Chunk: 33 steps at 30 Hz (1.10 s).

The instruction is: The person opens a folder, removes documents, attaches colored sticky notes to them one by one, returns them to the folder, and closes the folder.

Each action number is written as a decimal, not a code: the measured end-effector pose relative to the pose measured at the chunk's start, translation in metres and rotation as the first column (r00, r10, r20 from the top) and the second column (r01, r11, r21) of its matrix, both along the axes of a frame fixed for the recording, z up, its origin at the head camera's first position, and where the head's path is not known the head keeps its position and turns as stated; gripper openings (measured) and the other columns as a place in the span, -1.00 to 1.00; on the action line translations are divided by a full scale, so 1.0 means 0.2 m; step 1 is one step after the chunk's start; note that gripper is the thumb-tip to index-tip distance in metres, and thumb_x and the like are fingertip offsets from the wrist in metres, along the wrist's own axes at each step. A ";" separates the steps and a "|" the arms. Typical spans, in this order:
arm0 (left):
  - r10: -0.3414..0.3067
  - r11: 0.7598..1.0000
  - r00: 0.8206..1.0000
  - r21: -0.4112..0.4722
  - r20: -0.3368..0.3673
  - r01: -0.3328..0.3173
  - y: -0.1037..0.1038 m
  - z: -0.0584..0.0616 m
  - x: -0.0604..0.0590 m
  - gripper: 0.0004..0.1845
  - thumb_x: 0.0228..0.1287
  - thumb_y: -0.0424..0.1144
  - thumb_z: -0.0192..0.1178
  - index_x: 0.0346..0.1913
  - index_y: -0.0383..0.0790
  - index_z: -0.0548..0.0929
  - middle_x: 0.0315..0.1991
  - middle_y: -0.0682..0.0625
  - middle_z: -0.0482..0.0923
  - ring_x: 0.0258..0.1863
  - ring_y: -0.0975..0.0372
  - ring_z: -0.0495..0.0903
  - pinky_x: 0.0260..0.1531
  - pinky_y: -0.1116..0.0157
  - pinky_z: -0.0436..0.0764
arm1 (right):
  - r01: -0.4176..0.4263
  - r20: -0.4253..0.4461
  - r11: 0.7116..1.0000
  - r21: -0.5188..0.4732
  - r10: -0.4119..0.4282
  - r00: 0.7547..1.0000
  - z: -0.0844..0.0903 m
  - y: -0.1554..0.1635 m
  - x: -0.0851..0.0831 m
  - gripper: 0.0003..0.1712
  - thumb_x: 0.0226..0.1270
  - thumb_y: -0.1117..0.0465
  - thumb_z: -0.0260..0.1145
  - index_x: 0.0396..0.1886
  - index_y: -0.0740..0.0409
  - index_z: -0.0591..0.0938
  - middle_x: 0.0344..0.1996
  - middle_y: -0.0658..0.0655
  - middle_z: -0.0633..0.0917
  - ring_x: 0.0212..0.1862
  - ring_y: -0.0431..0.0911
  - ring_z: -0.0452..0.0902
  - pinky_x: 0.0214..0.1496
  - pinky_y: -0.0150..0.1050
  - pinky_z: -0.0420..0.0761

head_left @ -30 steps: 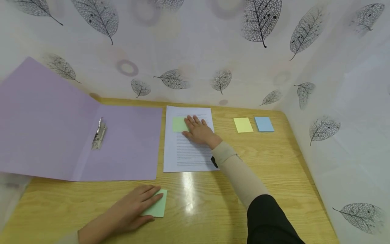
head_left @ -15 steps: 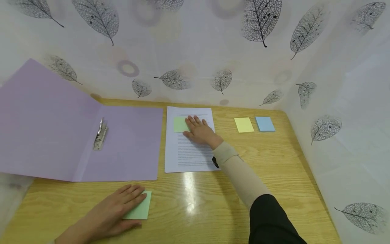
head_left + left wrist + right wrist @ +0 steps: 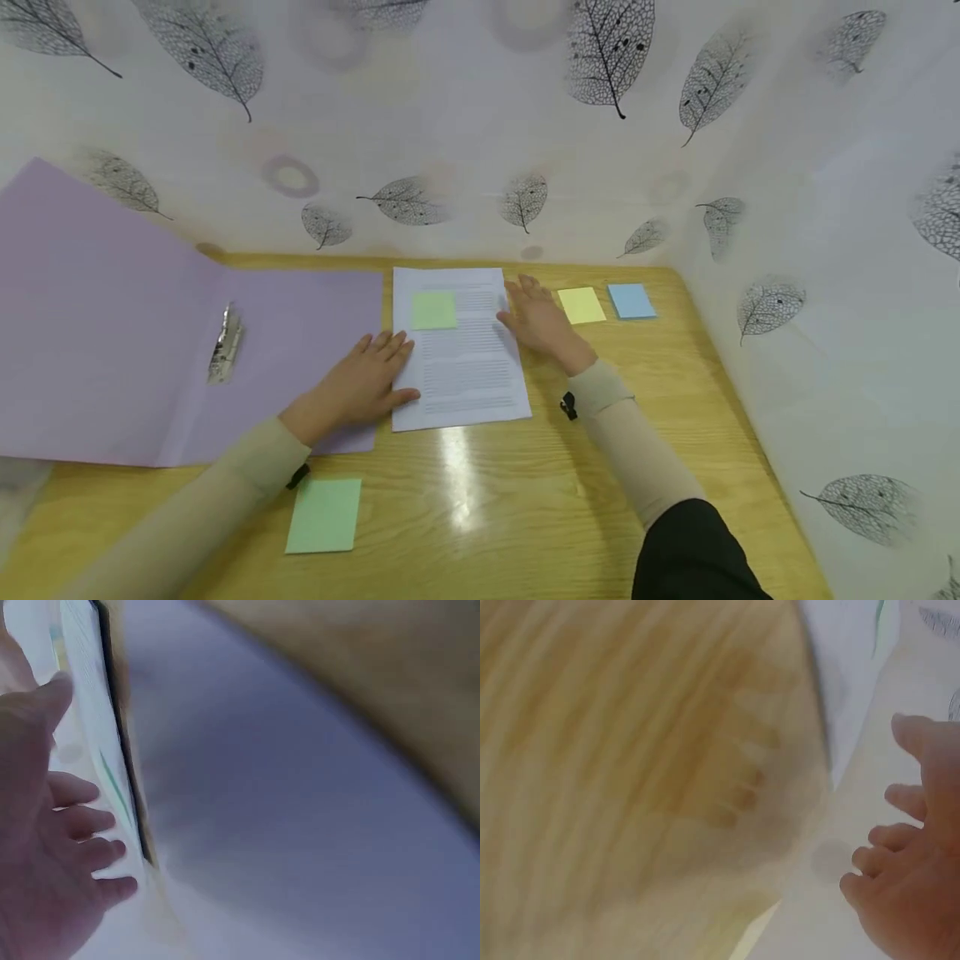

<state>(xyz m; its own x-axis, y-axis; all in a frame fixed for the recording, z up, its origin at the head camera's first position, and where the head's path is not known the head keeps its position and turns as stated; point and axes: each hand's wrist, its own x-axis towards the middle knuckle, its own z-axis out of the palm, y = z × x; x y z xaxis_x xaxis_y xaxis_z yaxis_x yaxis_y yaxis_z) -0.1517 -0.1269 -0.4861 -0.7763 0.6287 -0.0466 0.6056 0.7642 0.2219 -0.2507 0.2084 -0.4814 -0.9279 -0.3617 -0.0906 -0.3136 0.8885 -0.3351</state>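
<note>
A printed paper stack (image 3: 472, 367) lies on the table with a green sticky note (image 3: 433, 311) on its upper left part. At the left edge of the paper is my left hand (image 3: 360, 379), fingers spread, over the right side of the open purple folder (image 3: 288, 325). Beside the paper's right edge is my right hand (image 3: 542, 317), its fingers extended and its thumb towards the sheet. Both hands hold nothing; whether their fingertips touch the paper I cannot tell. A green sticky note pad (image 3: 324, 517) lies near my left forearm.
To the right of my right hand lie a yellow sticky note pad (image 3: 582, 305) and a blue sticky note pad (image 3: 632, 301). A metal clip (image 3: 226, 342) is fixed inside the folder. The folder's cover stands raised at left, and a leaf-patterned sheet (image 3: 480, 133) hangs behind the wooden table (image 3: 570, 500).
My left hand has let go of the green pad near the front and moved up to the paper's left edge. My right hand has slid off the sheet to its right edge.
</note>
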 end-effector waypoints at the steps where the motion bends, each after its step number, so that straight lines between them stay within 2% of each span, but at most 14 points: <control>1: 0.018 1.000 1.000 -0.015 0.019 -0.018 0.00 -0.01 -0.03 -0.06 0.54 0.26 0.11 0.60 -0.46 0.22 0.62 -0.39 0.15 0.61 -0.32 0.15 0.59 -0.31 0.13 | 0.037 -0.001 0.999 0.002 -0.037 0.999 -0.01 0.04 0.00 -0.16 0.69 -0.14 0.07 0.71 0.19 0.11 0.70 0.41 0.00 0.72 0.31 -0.16 0.75 0.23 -0.11; 5: 0.084 0.996 0.993 -0.050 0.083 -0.080 0.01 -0.05 -0.09 0.03 0.51 0.35 0.08 0.66 -0.40 0.08 0.68 -0.35 -0.01 0.65 -0.34 -0.01 0.58 -0.40 0.00 | 0.163 -0.016 0.987 -0.006 -0.163 0.987 0.00 0.20 0.00 -0.16 0.67 -0.10 0.09 0.69 0.26 0.11 0.67 0.49 0.03 0.70 0.38 -0.14 0.74 0.27 -0.12; 11: 0.132 0.989 0.980 -0.079 0.150 -0.121 0.02 -0.03 -0.11 0.06 0.51 0.37 0.06 0.69 -0.35 0.00 0.70 -0.31 -0.10 0.66 -0.34 -0.08 0.54 -0.47 -0.01 | 0.269 -0.015 0.963 0.025 -0.268 0.963 -0.01 0.38 0.00 -0.11 0.63 -0.16 0.10 0.66 0.32 0.17 0.63 0.52 0.12 0.66 0.43 -0.05 0.72 0.32 -0.10; 15: 0.128 0.990 0.980 -0.084 0.154 -0.116 0.02 -0.02 -0.11 0.04 0.52 0.36 0.06 0.68 -0.36 0.02 0.70 -0.32 -0.07 0.66 -0.34 -0.06 0.53 -0.46 0.04 | 0.276 0.005 0.960 0.055 -0.277 0.961 -0.04 0.42 0.01 -0.13 0.65 -0.15 0.08 0.62 0.39 0.21 0.60 0.56 0.17 0.65 0.43 0.02 0.71 0.33 -0.06; 18: 0.124 0.990 0.981 -0.084 0.151 -0.112 0.02 -0.02 -0.11 0.04 0.52 0.36 0.06 0.68 -0.37 0.02 0.69 -0.33 -0.05 0.66 -0.34 -0.04 0.52 -0.47 0.06 | 0.269 -0.004 0.962 0.033 -0.270 0.963 -0.05 0.43 0.01 -0.19 0.64 -0.09 0.10 0.58 0.42 0.27 0.56 0.58 0.24 0.62 0.44 0.11 0.70 0.30 0.05; 24: 0.121 0.990 0.983 -0.090 0.141 -0.109 0.03 -0.04 -0.12 0.06 0.50 0.39 0.04 0.68 -0.35 0.01 0.70 -0.31 -0.06 0.66 -0.33 -0.04 0.53 -0.46 0.06 | 0.297 -0.066 0.950 -0.098 -0.304 0.950 -0.06 0.41 0.01 -0.23 0.42 0.07 0.28 0.48 0.45 0.43 0.45 0.56 0.44 0.47 0.46 0.37 0.56 0.30 0.37; 28: 0.118 0.990 0.982 -0.091 0.147 -0.105 0.03 -0.05 -0.12 0.08 0.48 0.41 0.05 0.69 -0.33 0.01 0.70 -0.28 -0.07 0.66 -0.32 -0.05 0.54 -0.45 0.05 | 0.335 -0.044 0.928 -0.164 -0.346 0.937 -0.06 0.38 0.03 -0.18 0.34 0.06 0.34 0.50 0.38 0.43 0.49 0.52 0.41 0.48 0.46 0.35 0.55 0.32 0.37; 33: 0.121 0.989 0.982 -0.107 0.147 -0.106 0.05 -0.03 -0.12 0.06 0.50 0.41 0.02 0.68 -0.33 0.03 0.70 -0.28 -0.05 0.67 -0.31 -0.04 0.55 -0.43 0.03 | 0.284 -0.051 0.934 -0.219 -0.301 0.952 -0.03 0.25 0.09 -0.19 0.32 0.06 0.36 0.50 0.35 0.45 0.52 0.50 0.38 0.53 0.44 0.31 0.56 0.33 0.35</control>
<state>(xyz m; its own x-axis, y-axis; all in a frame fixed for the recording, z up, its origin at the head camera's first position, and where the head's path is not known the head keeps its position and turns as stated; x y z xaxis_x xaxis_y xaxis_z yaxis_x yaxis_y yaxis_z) -0.1765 -0.1162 -0.4927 -0.8214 0.5231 -0.2274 0.4783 0.8489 0.2251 -0.2329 0.2574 -0.4869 -0.9964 -0.0755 0.0380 -0.0844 0.8592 -0.5047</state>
